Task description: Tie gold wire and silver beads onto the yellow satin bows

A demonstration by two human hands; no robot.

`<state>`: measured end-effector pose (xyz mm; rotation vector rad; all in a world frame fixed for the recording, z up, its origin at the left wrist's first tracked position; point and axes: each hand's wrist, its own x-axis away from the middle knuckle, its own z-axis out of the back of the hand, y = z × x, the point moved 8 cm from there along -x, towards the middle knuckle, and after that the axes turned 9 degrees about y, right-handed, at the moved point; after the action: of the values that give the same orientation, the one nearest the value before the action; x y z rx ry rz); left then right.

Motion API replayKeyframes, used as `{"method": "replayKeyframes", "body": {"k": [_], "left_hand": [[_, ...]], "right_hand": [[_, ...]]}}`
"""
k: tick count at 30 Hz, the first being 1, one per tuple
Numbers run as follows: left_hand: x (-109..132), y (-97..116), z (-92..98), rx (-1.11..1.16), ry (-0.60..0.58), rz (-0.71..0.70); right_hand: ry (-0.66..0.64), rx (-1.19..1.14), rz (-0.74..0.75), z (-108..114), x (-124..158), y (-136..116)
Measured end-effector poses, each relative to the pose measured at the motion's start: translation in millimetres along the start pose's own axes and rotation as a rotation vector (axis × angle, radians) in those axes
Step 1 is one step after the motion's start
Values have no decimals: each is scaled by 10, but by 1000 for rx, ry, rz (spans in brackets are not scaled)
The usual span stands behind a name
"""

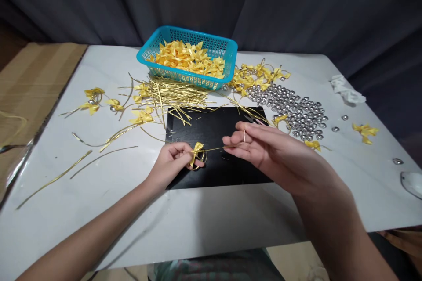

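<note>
My left hand [178, 158] pinches a yellow ribbon bow [197, 149] above a black mat. A small ring of gold cord [201, 160] hangs at the bow, by my fingertips. From the bow a thin gold cord [216, 149] stretches taut to the right, into the fingers of my right hand [263, 145]. That hand is turned with its palm partly in view, and the cord passes between its bent fingers. A thin pale band [244, 136] shows on one finger; whether it is a ring or cord, I cannot tell.
A blue basket [187, 72] of yellow bows stands at the back, with a pile of gold cords [178, 92] before it. Silver heart-shaped bells or beads [296, 112] lie right of the black mat [198, 180]. Loose cords [54, 180] lie left; crumpled white tissue [347, 90] lies right.
</note>
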<state>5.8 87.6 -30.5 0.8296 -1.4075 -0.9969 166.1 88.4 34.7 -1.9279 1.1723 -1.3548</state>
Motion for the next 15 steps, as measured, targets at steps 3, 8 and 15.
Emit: {"method": "replayKeyframes", "body": {"k": [3, 8, 15], "left_hand": [[-2, 15, -3, -13, 7, -6], [-3, 23, 0, -14, 23, -3], [10, 1, 10, -16, 39, -4]], "right_hand": [[-64, 25, 32, -79, 119, -106], [-34, 57, 77, -116, 235, -258], [90, 115, 149, -196, 408, -550]]}}
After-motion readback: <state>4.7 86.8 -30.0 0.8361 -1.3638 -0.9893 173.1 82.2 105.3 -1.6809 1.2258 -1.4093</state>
